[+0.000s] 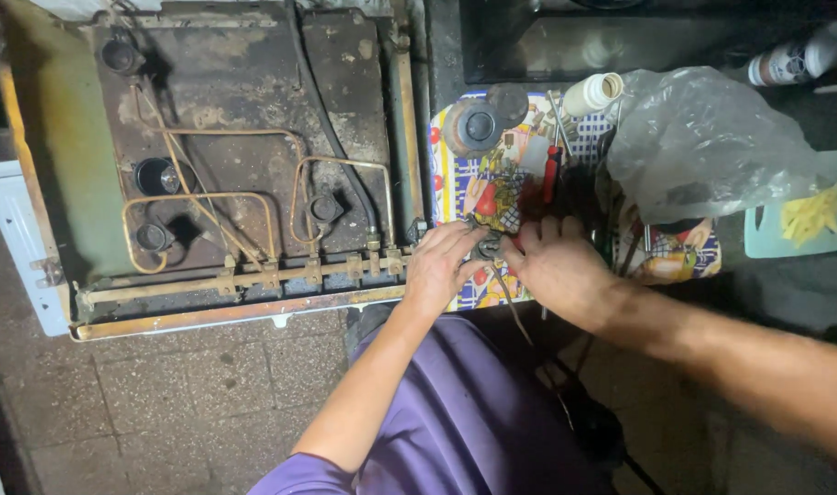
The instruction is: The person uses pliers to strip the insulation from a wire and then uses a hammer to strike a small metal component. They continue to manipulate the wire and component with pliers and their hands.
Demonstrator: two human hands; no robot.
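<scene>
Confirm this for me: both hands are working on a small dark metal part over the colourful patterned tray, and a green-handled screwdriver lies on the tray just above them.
One detail is wrong. In the head view the screwdriver has a red handle, not green. The rest holds: the left hand and right hand meet on the small dark metal part over the colourful patterned tray.

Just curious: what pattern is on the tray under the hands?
The tray has a colourful fruit print with a blue-and-white checked border, seen in the head view.

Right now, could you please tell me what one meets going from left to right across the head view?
Opened stove top with copper gas pipes → left hand → small dark part → right hand → clear plastic bag → pale green board with yellow strips.
</scene>
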